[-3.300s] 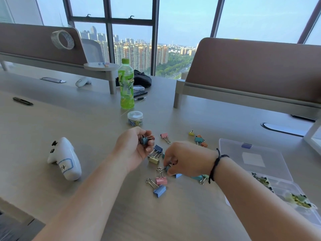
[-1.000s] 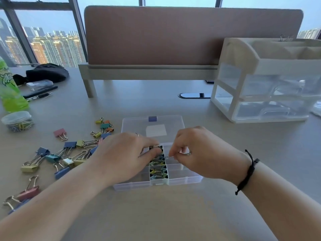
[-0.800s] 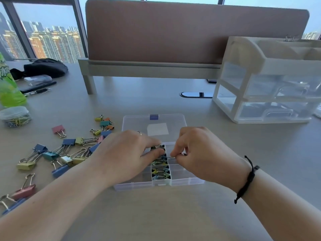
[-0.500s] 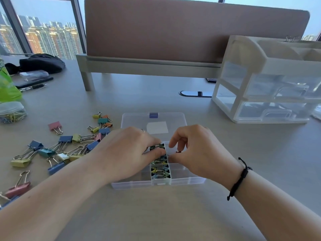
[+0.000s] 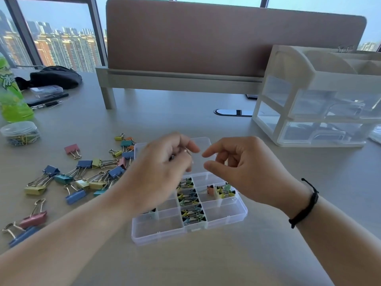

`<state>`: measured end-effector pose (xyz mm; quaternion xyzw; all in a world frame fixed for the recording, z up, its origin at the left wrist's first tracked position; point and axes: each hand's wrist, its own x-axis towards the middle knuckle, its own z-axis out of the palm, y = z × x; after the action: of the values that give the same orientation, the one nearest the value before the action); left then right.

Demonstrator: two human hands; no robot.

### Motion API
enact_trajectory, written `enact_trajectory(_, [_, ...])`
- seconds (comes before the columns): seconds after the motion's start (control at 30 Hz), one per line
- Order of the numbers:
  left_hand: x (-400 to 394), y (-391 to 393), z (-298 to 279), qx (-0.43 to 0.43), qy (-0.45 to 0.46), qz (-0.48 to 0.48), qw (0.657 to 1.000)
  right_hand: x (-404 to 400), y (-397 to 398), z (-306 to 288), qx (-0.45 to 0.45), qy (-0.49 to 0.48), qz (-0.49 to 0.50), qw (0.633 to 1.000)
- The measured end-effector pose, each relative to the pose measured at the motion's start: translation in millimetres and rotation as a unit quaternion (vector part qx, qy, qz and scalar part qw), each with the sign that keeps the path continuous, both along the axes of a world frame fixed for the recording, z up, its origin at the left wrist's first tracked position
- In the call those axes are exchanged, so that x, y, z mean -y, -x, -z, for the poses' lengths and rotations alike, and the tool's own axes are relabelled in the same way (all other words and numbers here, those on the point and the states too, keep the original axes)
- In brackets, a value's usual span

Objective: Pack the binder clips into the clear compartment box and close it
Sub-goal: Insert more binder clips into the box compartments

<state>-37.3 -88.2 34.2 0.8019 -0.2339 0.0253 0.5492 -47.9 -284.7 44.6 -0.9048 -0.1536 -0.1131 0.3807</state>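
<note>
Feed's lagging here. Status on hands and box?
Left hand pinching something small, right hand empty. Clear plastic compartment box open, partly filled. Coloured binder clips loose on desk.

Two hands point(image 5: 165, 172), one compartment box point(image 5: 162, 234), one bottle point(image 5: 10, 93), one drawer unit point(image 5: 292, 65).

Both forearms reach in from the near edge, bare, converging toward the middle; the left hand point(image 5: 165, 172) is raised, back toward the camera, fingers curled with something small and blurred pinched at their tips; the right hand point(image 5: 245, 168) hovers just right of it, thumb and forefinger extended leftward, apart, holding nothing; a black cord circles the right wrist.
</note>
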Motion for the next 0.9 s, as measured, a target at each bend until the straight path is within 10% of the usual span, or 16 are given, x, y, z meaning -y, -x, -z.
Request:
enact_trajectory(0.1, [4, 2, -7, -0.153, 0.149, 0.016, 0.977, -6, 6, 0, 0.025, -0.044, -0.033, 0.998])
enact_trajectory(0.53, [5, 6, -3, -0.174, 0.058, 0.085, 0.979, -13, 9, 0, 0.037, -0.05, -0.07, 0.996])
enact_trajectory(0.9, [2, 7, -9, -0.286, 0.176, 0.086, 0.938, -17, 12, 1, 0.074, 0.032, -0.067, 0.994])
